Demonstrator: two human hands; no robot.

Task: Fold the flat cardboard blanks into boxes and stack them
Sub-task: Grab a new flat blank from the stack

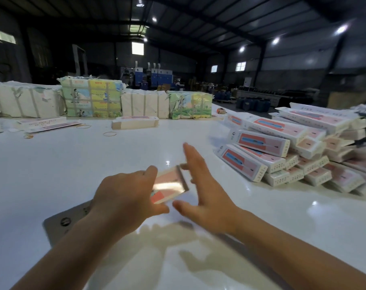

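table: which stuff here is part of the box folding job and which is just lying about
Job: box between left hand and right hand; folded pile; blanks.

Lying about: rubber bands; wrapped bundles; tape roll.

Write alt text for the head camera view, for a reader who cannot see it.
Two bare hands work a pink-and-white box above a white table: the left hand grips it, the right hand is open beside it. Folded boxes are piled at right; wrapped bundles line the far edge.
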